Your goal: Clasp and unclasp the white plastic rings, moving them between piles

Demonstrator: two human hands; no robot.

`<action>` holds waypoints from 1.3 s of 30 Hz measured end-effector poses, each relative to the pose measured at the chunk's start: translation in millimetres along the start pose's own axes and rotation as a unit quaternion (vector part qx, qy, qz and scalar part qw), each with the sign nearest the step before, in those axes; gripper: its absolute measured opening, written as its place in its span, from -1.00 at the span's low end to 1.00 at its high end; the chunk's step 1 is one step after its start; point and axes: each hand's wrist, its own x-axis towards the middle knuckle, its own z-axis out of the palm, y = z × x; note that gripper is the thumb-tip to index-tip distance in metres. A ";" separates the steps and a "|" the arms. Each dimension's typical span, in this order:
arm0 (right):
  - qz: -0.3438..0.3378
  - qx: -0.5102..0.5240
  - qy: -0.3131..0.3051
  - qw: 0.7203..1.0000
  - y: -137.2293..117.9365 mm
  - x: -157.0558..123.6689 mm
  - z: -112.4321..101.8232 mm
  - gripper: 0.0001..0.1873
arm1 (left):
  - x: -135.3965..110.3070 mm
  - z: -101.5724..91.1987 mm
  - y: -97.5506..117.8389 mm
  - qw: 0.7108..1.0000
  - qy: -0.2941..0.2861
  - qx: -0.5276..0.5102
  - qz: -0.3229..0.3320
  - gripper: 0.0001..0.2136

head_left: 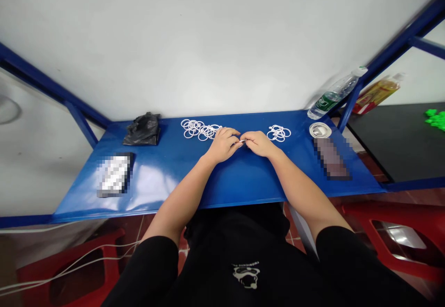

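Observation:
My left hand (225,145) and my right hand (258,143) meet over the middle of the blue table (243,177). Between their pinched fingertips is a small white piece (242,141), which looks like a white ring; the fingers cover most of it. A heap of thin white rings (200,130) lies just beyond and left of my left hand, its right end partly behind that hand. Right of my right hand is a smaller group of white rings (278,133), apart from the fingers.
A crumpled black plastic bag (142,130) and a blurred-out flat object (116,175) lie at left. On the right are a water bottle (333,97), a white coil (320,131) and another blurred-out object (332,158). A white wall stands behind; red stools (361,226) flank me.

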 end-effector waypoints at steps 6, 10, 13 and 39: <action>-0.007 0.026 0.006 1.000 -3.2 0.8 -1.1 -0.68 | 1.0 -0.4 1.7 1.000 0.002 -0.004 0.000 -0.71; 0.000 0.038 0.001 0.999 -3.6 1.3 -1.8 -0.71 | 1.9 -0.3 4.7 1.000 0.002 -0.004 0.000 -0.71; 0.015 0.047 -0.001 0.999 -4.4 0.7 -3.0 -0.70 | 2.6 -0.7 7.2 1.000 -0.001 -0.003 -0.007 -0.71; 0.333 -0.247 0.096 0.905 57.0 -19.2 -45.7 -0.49 | -13.7 4.6 -39.5 0.976 0.104 0.065 -0.181 -0.82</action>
